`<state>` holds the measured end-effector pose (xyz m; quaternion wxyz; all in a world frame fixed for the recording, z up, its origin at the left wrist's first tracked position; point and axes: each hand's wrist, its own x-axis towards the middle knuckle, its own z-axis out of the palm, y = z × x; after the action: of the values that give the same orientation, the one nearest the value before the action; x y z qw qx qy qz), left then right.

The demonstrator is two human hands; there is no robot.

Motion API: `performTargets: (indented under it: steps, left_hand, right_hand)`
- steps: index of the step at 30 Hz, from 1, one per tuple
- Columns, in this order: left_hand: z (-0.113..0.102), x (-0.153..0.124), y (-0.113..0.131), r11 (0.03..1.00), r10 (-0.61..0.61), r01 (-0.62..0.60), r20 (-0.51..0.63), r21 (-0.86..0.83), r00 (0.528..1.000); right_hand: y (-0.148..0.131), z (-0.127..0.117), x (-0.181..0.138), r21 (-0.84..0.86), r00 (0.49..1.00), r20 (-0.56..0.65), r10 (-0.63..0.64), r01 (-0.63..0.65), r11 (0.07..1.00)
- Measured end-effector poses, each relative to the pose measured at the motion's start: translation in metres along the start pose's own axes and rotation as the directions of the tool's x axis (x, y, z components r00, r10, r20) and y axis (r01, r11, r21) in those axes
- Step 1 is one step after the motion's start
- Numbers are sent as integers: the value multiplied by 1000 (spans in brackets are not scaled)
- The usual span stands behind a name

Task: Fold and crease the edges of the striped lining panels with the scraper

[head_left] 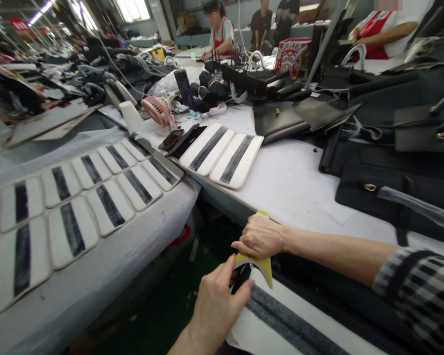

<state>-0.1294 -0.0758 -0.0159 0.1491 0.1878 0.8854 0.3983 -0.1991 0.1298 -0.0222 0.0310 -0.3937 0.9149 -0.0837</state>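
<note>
Right hand is closing in a fist around a yellow hand piece with a concave curved edge, its ends poking out above and below. Left hand is curling thumb and fingers about a small dark piece just under that curve; can't tell if they're pinching tight. White rounded panel with a dark grey lengthwise stripe is lying at the near right, its far end sitting under both hands. Risk: left fingertips are resting right beside the yellow edge, so a slip of the fist could catch them. Loose left hold could let the dark piece skew; uneven push could mark the white face. Similar white striped panels are lying in rows on the left table, cloth-covered; black leather-like bags are crowding the far right.
</note>
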Motion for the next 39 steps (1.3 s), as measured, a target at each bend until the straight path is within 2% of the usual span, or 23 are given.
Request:
performTargets:
  steps: [7, 16, 33, 39]
  left_hand:
    - [3, -2, 0, 998, 27, -27, -12, -61, 1000]
    - [7, -3, -1, 974, 187, -174, -77, 147, 979]
    - [6, -1, 1, 900, 323, -315, 23, 302, 946]
    - [9, -1, -1, 844, 417, -410, 57, 347, 907]
  right_hand:
    - [0, 4, -4, 8, 1000, -12, -23, 23, 1000]
    - [0, 0, -7, 16, 1000, 2, -14, 14, 1000]
    - [-4, 2, -16, 30, 999, 42, 25, -26, 999]
    - [-15, 4, -28, 73, 993, 76, 85, -91, 993]
